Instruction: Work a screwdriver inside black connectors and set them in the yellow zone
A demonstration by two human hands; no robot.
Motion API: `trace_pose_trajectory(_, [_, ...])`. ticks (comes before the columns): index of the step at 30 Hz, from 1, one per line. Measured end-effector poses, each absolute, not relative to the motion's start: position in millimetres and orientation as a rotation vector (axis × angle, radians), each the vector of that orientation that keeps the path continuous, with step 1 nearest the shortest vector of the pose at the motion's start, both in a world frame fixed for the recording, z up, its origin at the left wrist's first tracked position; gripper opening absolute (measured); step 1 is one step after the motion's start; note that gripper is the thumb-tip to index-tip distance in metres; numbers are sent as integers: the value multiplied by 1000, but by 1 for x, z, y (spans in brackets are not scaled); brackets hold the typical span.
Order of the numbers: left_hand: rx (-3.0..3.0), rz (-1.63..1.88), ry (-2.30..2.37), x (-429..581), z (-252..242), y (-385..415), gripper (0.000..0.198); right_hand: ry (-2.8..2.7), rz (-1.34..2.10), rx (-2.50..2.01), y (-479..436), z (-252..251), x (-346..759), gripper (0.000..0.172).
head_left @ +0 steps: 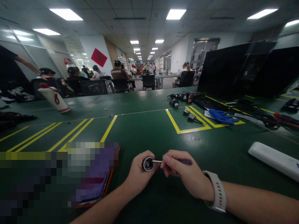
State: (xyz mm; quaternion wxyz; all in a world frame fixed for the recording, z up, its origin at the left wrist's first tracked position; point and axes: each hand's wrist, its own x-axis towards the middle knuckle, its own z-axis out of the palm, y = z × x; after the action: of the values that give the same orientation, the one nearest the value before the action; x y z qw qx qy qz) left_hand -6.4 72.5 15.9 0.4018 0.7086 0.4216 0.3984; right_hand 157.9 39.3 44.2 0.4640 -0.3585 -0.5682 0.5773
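Observation:
My left hand is closed around a small round metal part, its open end turned toward me. A thin screwdriver with a dark purple handle is pinched in my right hand; its metal shaft reaches left into the part's opening. Both hands hover just above the green table near its front edge. A white watch is on my right wrist.
A phone in an orange case lies left of my hands beside a blurred patch. A white bar lies at right. Blue glove, small metal parts, black screens and cables sit far right. A white cup stands far left; people sit beyond.

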Motion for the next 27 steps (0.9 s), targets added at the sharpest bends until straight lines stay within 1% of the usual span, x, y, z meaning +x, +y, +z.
trace_pose_trajectory(3, [1759,1000,1071,-6,17,72,18,-1208,1563,-882,42,42,155,30])
trace_pose_trajectory(9, [1707,1005,1073,-7,18,72,21,-1089,1608,-880,40,44,154,30])
trace_pose_trajectory(19, [1694,1003,1070,-6,17,72,19,-1303,1504,-861,39,40,157,31])
trace_pose_trajectory(27, [1664,1060,1109,-7,15,72,24,-1264,1548,-859,40,37,158,31])
